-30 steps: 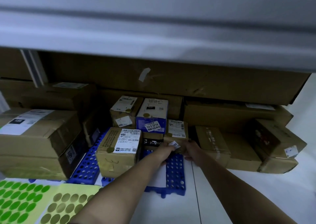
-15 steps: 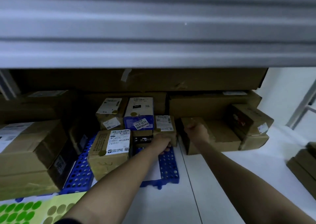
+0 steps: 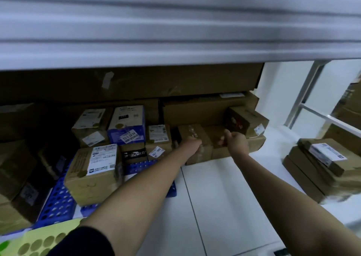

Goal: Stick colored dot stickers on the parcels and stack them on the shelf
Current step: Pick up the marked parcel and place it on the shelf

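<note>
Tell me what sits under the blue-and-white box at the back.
The blue-and-white box rests on a black-banded carton, which stands on the blue perforated pallet. Whether anything lies behind that carton is hidden by the parcels around it.

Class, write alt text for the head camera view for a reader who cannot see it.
Both hands, left hand and right hand, reach to a brown parcel among stacked boxes under a shelf; a dot sticker sheet lies nearby.
</note>
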`<state>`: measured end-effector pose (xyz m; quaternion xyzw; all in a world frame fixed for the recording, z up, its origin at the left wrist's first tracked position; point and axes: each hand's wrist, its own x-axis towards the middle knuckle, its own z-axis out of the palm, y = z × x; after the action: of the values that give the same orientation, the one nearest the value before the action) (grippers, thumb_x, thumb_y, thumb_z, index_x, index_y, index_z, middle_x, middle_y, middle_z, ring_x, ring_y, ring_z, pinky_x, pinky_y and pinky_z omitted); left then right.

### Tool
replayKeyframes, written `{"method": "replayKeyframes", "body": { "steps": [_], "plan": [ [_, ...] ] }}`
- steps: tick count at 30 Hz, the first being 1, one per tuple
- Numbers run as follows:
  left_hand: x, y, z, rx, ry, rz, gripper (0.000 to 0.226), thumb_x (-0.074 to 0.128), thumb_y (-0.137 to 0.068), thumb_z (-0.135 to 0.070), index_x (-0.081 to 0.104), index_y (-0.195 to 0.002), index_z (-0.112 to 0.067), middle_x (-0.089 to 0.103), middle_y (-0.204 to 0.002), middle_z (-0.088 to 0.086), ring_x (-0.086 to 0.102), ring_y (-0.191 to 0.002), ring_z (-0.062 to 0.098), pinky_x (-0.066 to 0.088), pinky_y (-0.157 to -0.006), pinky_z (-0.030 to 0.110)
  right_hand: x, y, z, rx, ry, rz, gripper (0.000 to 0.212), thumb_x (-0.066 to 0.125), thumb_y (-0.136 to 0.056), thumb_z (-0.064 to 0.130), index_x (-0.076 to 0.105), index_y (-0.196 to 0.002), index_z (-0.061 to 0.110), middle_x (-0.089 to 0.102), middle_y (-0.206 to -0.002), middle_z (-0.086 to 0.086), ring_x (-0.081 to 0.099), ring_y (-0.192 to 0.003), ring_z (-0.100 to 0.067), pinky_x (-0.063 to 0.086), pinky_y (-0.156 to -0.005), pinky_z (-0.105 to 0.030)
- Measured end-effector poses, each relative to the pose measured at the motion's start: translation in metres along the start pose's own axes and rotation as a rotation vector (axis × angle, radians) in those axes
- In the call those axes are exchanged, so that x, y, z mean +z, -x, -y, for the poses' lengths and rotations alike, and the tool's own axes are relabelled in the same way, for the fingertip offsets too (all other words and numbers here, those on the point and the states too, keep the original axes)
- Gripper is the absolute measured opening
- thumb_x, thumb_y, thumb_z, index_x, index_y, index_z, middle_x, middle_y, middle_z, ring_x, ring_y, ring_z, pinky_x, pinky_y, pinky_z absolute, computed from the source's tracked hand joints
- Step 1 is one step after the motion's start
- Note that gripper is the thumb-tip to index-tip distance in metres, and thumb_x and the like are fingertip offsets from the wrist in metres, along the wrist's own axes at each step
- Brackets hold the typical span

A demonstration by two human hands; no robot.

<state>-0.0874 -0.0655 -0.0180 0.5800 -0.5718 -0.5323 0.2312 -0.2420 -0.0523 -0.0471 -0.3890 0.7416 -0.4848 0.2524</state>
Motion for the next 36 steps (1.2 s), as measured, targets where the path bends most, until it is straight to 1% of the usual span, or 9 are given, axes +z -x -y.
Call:
{"method": "replayKeyframes", "body": {
  "steps": [3,8,12,21,24,26,31,34,36],
  "plan": [
    [0.034,0.004,-0.020,-0.005,-0.029,0.045,0.039,0.043,-0.097,-0.021,0.048,-0.131,-0.004,0.057,-0.121,0.014,0.056,-0.110,0.027,0.046,-0.090,0.033,-0.027,-0.016,-0.007,0.014,-0.012,-0.030,0.035,0.037,-0.102,0.034,0.063,-0.087,0.015,0.067,-0.095,-0.009,0.061,-0.089,-0.026,0.052,-0.088,-0.046],
    [0.076,0.004,-0.049,-0.034,-0.093,0.101,0.062,0.043,-0.099,-0.023,0.012,-0.151,-0.015,0.022,-0.154,0.013,0.029,-0.139,0.031,0.033,-0.107,0.038,-0.066,-0.052,-0.021,0.079,0.040,-0.064,0.042,0.045,-0.099,0.030,0.042,-0.133,0.007,0.053,-0.127,-0.010,0.052,-0.114,-0.033,0.046,-0.096,-0.043],
    [0.098,-0.004,-0.068,0.004,-0.124,0.122,0.068,0.047,-0.097,-0.023,0.007,-0.152,-0.019,0.016,-0.156,0.012,0.025,-0.140,0.031,0.029,-0.112,0.040,-0.092,-0.084,-0.032,0.192,0.053,-0.071,0.060,0.054,-0.093,0.035,0.031,-0.141,0.007,0.041,-0.139,-0.020,0.044,-0.124,-0.041,0.042,-0.102,-0.051],
    [0.144,-0.041,-0.095,0.045,-0.178,0.151,0.078,0.053,-0.094,-0.024,0.000,-0.152,-0.020,0.016,-0.155,0.011,0.022,-0.140,0.032,0.024,-0.112,0.042,-0.123,-0.143,-0.044,0.192,-0.009,-0.040,0.076,0.059,-0.089,0.028,0.017,-0.149,0.008,0.033,-0.146,-0.020,0.041,-0.128,-0.041,0.039,-0.105,-0.049],
    [0.156,-0.052,-0.095,0.025,-0.211,0.160,0.083,0.054,-0.093,-0.028,-0.004,-0.152,-0.021,0.015,-0.156,0.012,0.020,-0.141,0.034,0.021,-0.114,0.044,-0.123,-0.154,-0.050,0.184,-0.079,-0.005,0.077,0.058,-0.092,0.027,0.013,-0.151,0.007,0.038,-0.143,-0.018,0.049,-0.117,-0.035,0.044,-0.085,-0.037],
    [0.163,-0.057,-0.095,0.007,-0.184,0.171,0.084,0.055,-0.092,-0.031,-0.003,-0.152,-0.021,0.015,-0.155,0.013,0.021,-0.141,0.033,0.022,-0.116,0.046,-0.121,-0.162,-0.055,0.188,-0.114,0.031,0.074,0.054,-0.094,0.024,0.010,-0.152,0.008,0.039,-0.143,-0.018,0.050,-0.111,-0.032,0.041,-0.074,-0.033],
    [0.172,-0.072,-0.100,0.003,-0.056,0.184,0.085,0.056,-0.083,-0.038,0.009,-0.152,-0.021,0.024,-0.152,0.010,0.030,-0.136,0.030,0.028,-0.113,0.045,-0.115,-0.169,-0.057,0.204,-0.195,0.068,0.068,0.046,-0.098,0.020,0.007,-0.153,0.008,0.039,-0.144,-0.019,0.048,-0.117,-0.034,0.035,-0.080,-0.033],
    [0.175,-0.075,-0.103,0.031,0.116,0.199,0.055,0.052,-0.087,-0.030,0.039,-0.138,-0.014,0.050,-0.131,0.009,0.048,-0.119,0.022,0.038,-0.107,0.036,-0.112,-0.172,-0.058,0.182,-0.233,0.061,0.066,0.047,-0.096,0.021,0.012,-0.151,0.007,0.042,-0.139,-0.019,0.048,-0.105,-0.030,0.038,-0.077,-0.031],
    [0.178,-0.075,-0.105,0.035,0.221,0.186,0.032,0.050,-0.090,-0.024,0.048,-0.120,-0.014,0.060,-0.102,0.006,0.056,-0.093,0.017,0.045,-0.090,0.028,-0.111,-0.167,-0.057,0.165,-0.234,0.067,0.058,0.052,-0.089,0.026,0.032,-0.141,0.011,0.048,-0.128,-0.015,0.049,-0.097,-0.027,0.040,-0.063,-0.029]
  ]
}}
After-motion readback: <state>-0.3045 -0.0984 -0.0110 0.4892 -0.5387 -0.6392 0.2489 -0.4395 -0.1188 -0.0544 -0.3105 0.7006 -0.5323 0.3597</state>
